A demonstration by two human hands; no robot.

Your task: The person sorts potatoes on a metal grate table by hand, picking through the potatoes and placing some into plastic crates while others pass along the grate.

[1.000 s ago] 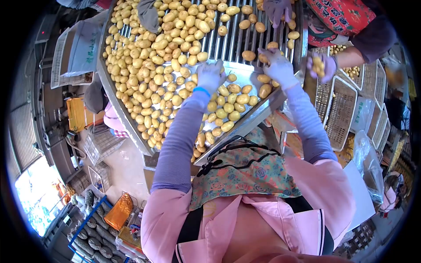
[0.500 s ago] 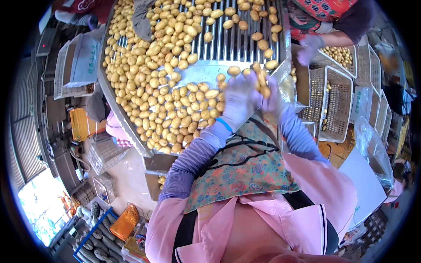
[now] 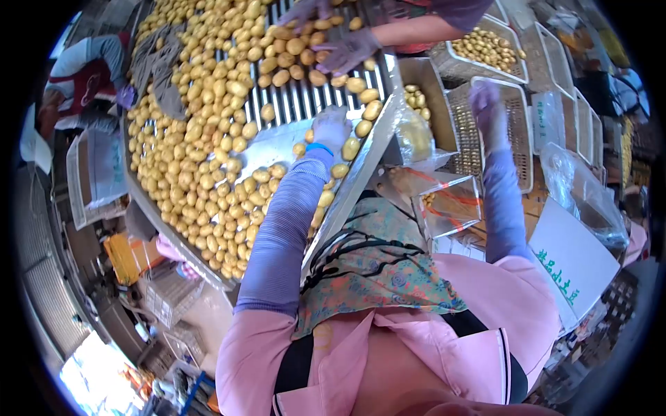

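My left hand point(image 3: 331, 130), in a pale purple glove with a blue band at the wrist, reaches onto the bare metal sheet of the sorting table point(image 3: 267, 147). Its fingers look stretched forward, and potatoes point(image 3: 352, 147) lie close on both sides. Off to the right, my right hand point(image 3: 488, 107) is above a plastic crate point(image 3: 511, 132). Motion smears its fingers, so whether it holds anything is not visible. Many small yellow potatoes point(image 3: 191, 170) cover the table's left part.
A co-worker's gloved hands point(image 3: 349, 50) handle potatoes on the rollers point(image 3: 305, 97). A cardboard box point(image 3: 433, 93) and a potato-filled crate point(image 3: 489, 55) stand right of the table. A grey cloth point(image 3: 158, 69) lies on the potatoes. A white lettered box point(image 3: 572, 267) is at my right.
My hands, together over potatoes before, have separated. The right one has swung out over the crate; the left stays on the table. The co-worker's hands now reach across the rollers. The view has shifted.
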